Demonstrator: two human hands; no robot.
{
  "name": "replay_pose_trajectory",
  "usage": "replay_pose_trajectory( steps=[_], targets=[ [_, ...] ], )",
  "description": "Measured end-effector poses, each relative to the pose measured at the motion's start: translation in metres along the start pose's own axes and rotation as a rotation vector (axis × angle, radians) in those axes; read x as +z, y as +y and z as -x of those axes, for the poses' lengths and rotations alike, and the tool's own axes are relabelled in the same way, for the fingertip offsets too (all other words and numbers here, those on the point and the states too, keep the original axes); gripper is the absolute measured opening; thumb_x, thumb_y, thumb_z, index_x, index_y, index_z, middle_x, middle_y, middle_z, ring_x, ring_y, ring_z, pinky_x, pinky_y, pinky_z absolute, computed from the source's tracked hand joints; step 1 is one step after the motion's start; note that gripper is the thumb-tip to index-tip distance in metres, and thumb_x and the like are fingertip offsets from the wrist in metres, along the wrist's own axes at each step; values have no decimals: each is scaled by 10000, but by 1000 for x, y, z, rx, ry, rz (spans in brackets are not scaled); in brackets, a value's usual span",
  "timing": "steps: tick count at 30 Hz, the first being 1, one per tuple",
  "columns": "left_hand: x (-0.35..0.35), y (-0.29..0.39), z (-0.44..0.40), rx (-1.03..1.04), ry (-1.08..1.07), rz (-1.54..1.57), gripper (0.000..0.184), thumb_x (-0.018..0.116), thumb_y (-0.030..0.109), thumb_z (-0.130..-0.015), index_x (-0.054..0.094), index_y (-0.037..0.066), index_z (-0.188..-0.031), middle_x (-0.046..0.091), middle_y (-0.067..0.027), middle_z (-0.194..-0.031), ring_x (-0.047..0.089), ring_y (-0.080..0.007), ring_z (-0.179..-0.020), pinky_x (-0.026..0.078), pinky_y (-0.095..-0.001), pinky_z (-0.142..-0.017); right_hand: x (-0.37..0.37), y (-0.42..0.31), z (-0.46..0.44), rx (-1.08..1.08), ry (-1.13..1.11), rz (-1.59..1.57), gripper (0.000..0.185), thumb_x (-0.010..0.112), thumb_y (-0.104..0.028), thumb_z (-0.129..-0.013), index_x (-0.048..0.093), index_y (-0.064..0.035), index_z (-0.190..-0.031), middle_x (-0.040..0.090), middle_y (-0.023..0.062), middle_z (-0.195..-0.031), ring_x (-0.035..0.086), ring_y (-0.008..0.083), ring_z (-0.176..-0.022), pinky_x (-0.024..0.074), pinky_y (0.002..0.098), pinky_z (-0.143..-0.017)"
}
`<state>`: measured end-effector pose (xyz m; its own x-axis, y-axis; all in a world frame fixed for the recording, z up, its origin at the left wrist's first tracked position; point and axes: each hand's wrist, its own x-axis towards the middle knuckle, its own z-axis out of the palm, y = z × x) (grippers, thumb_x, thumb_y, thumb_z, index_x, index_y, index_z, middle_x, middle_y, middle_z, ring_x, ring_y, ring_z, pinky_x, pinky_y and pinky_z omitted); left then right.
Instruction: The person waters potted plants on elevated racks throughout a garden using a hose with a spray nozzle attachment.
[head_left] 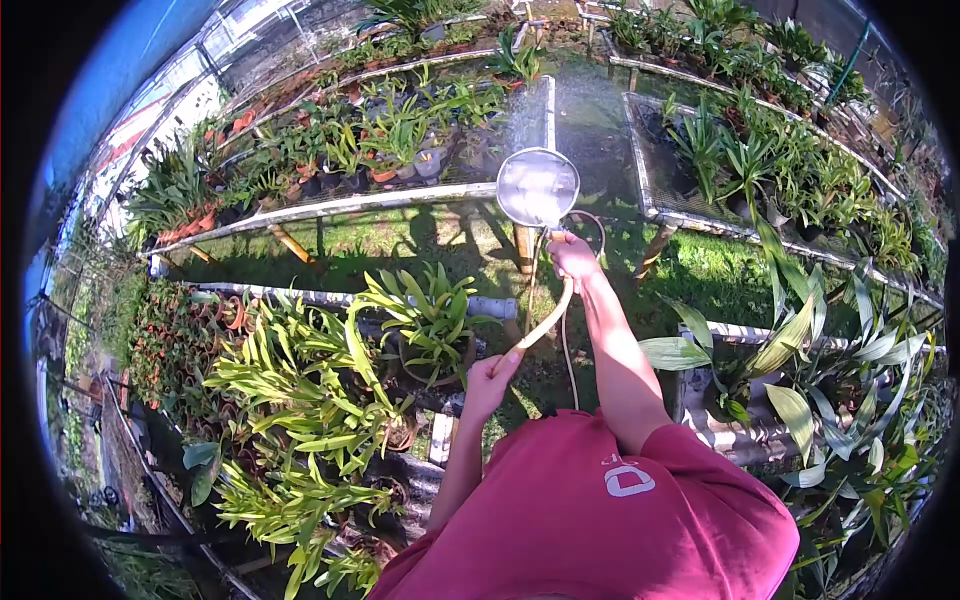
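Note:
My right hand is wrapped round a hose just below its wide, round spray head. Water sprays forward from this head over the far plant bench. Lower and to the left, my left hand grips the tan hose, which runs slantwise between both hands. A thinner stretch of hose loops out beside my right hand and hangs toward the ground. Close to my left hand stands a leafy potted plant.
A bench of potted plants with a pale rail lies ahead left; another mesh-topped bench stands ahead right. Leafy plants crowd my near left, and broad-leaved plants reach in on the right. Grass covers the ground between benches.

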<state>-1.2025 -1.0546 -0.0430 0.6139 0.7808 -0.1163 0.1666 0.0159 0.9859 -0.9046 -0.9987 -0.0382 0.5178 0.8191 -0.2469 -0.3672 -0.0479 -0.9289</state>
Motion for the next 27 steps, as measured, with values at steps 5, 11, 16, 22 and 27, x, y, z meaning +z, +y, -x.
replay_pose_trajectory(
  steps=[5, 11, 16, 22, 27],
  targets=[
    [-21, -18, 21, 6, 159, 1, 457, 628, 355, -968, 533, 58, -633, 374, 89, -584, 319, -27, -561, 225, -254, -494, 38, 39, -10, 61, -101, -38, 166, 600, -35, -851, 569, -42, -1014, 477, -32, -602, 427, 88, -427, 349, 270, -382],
    [-26, -8, 36, -64, 232, -23, 451, 623, 342, -971, 491, 94, -619, 378, 105, -607, 317, -18, -583, 235, -236, -512, 43, 62, 4, 102, -37, -120, 141, 488, 6, -858, 584, -14, -959, 482, -14, -620, 427, 106, -432, 358, 269, -387],
    [-25, -12, 35, -61, 215, -74, 441, 628, 346, -969, 521, 74, -639, 379, 102, -621, 331, -26, -602, 260, -246, -523, 40, 53, 9, 168, -74, -78, 172, 456, 31, -849, 595, -20, -936, 499, -1, -649, 432, 105, -464, 368, 264, -408],
    [-20, -2, 35, -56, 230, -59, 447, 621, 355, -974, 505, 89, -634, 366, 103, -620, 321, -26, -596, 249, -245, -521, 52, 42, -8, 115, -180, 3, 208, 507, -21, -871, 555, -60, -1069, 505, -6, -682, 419, 101, -447, 351, 272, -402],
    [-20, 2, 37, -67, 252, 6, 446, 604, 350, -983, 499, 94, -634, 368, 105, -616, 311, -23, -582, 229, -238, -515, 83, 22, -12, 130, -259, 119, 158, 535, -18, -846, 590, -36, -993, 497, -4, -623, 456, 110, -445, 361, 280, -392]
  ],
)
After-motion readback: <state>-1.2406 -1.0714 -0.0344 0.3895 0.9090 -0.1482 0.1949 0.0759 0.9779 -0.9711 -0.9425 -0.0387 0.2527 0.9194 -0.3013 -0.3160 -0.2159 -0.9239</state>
